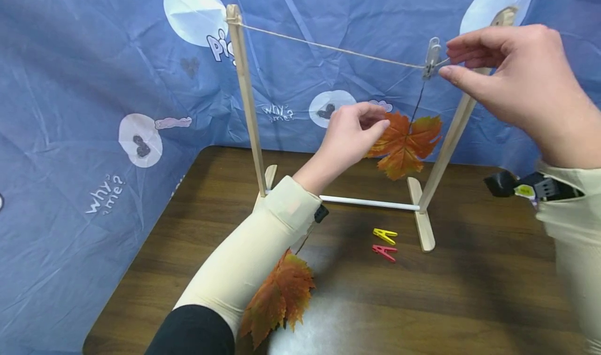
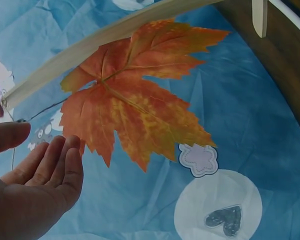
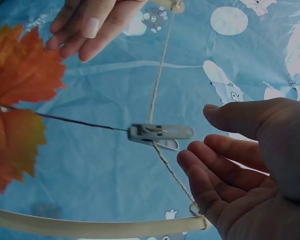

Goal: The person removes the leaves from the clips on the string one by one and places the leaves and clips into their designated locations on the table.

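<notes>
As we look from the widest thing down, a blue cloth backdrop [image 1: 94, 73] comes before all else, creased and shiny, printed with pale ovals, hearts and lettering. Below it we see the worktop [image 1: 488, 292], brown with a streaky wood grain and a rounded far corner. On that stands a wooden frame [image 1: 247, 84]: 2 slim, pale posts on round-ended feet, joined low down by a smooth white rod [image 1: 366, 203].

We see cream sleeves [image 1: 244, 264] of soft, wrinkled fabric leading to 2 hands. The right hand [image 1: 521, 76] is empty, its thumb and bent fingers spread apart just beside the clip on the line. The left hand [image 1: 352, 131] also holds nothing, fingers loosely curved and the thumb set away from them, next to the hanging leaf; we cannot tell whether it touches.

That hanging leaf [image 1: 408, 141] is orange shading to yellow-green, jagged and lobed with raised veins, suspended by a thin dark stem below the line. Another leaf [image 1: 286, 287], rust-orange and pointed, lies on the worktop, partly hidden by the left arm.

A twisted, fibrous string [image 1: 328, 46] spans the posts. On it sits a grey, translucent clip [image 1: 431, 58] with looped handles, meeting the stem's end. Smallest, we find 1 yellow peg [image 1: 385, 235] and 1 red peg [image 1: 385, 253], both A-shaped, near the right foot.
</notes>
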